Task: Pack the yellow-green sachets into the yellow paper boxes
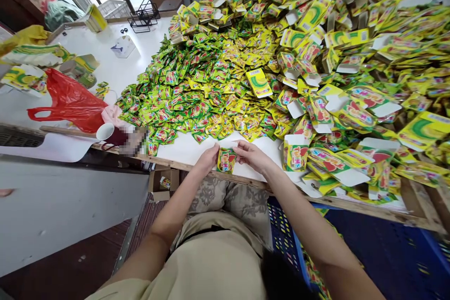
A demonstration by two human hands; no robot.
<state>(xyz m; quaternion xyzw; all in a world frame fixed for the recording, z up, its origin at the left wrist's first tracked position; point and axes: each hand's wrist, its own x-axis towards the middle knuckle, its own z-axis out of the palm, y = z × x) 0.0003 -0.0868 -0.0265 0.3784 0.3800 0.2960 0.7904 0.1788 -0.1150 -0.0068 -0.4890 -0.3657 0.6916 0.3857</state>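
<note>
Both hands are at the table's front edge, around a small green and yellow candy box (227, 160). My left hand (210, 157) pinches its left side near the top corner. At the upper right corner, my right hand (250, 154) has thumb and fingers closed on it. Just beyond lies a big heap of small green and yellow candy sachets (186, 89). An open box with a white flap (295, 153) stands to the right of my right hand. Another yellow box (259, 83) rests on top of the sachets.
Many yellow boxes (316, 14) are piled at the back and right. On the left are a red plastic bag (72, 101), a mug (112, 135) and a black wire rack (144, 13). Below the table edge are a cardboard box (163, 185) and a blue crate (286, 229).
</note>
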